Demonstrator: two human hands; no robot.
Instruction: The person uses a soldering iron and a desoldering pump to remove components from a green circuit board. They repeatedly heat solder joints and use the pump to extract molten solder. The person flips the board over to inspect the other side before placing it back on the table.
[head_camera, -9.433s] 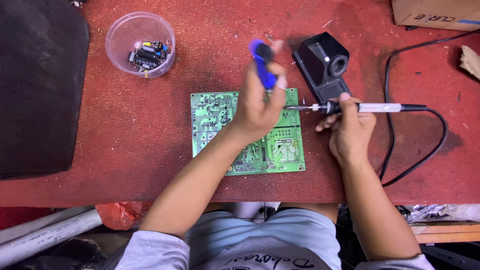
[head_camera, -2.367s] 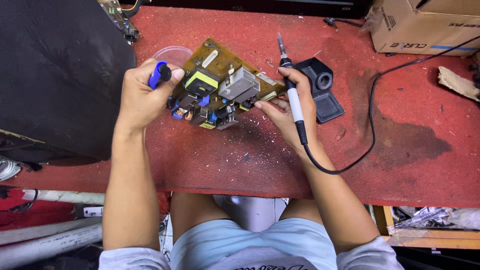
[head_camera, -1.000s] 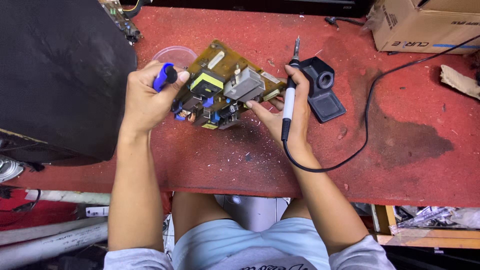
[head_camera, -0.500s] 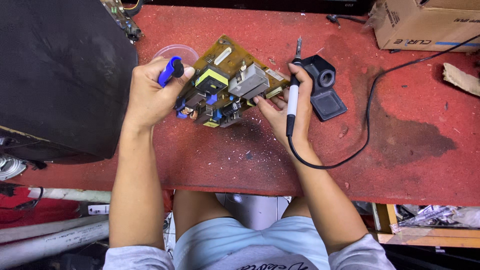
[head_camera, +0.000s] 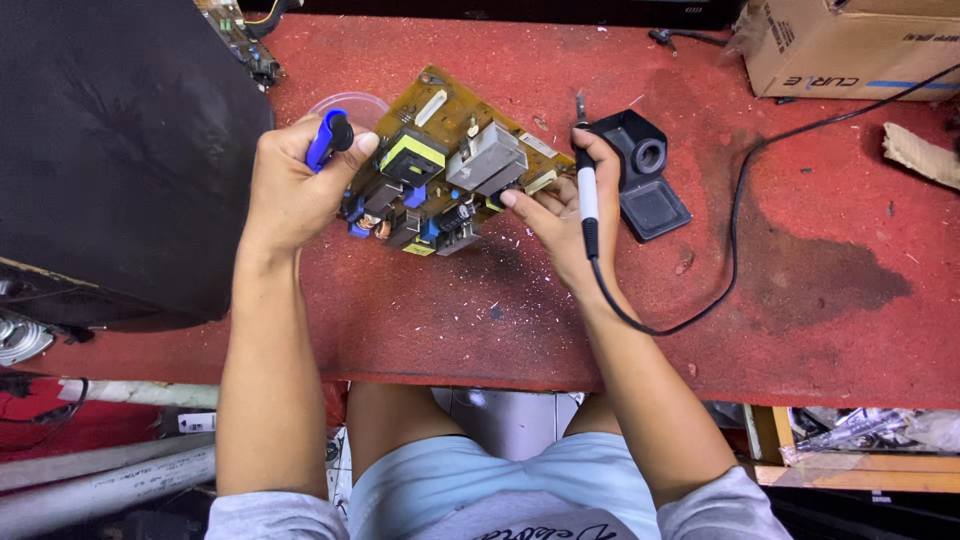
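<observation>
Rigid, light, fragile yellow-brown component-studded circuit board (head_camera: 450, 170), best held by its edges: left hand (head_camera: 295, 185) grips its left edge plus blue pump tool (head_camera: 325, 138); right hand (head_camera: 560, 210) pinches its right edge, holding soldering iron (head_camera: 585, 190).

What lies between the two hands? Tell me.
The head view shows a circuit board, component side up, spanning the gap from left hand to right hand.

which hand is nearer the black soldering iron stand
Right. The right hand is just beside the stand; the left hand is across the circuit board.
</observation>
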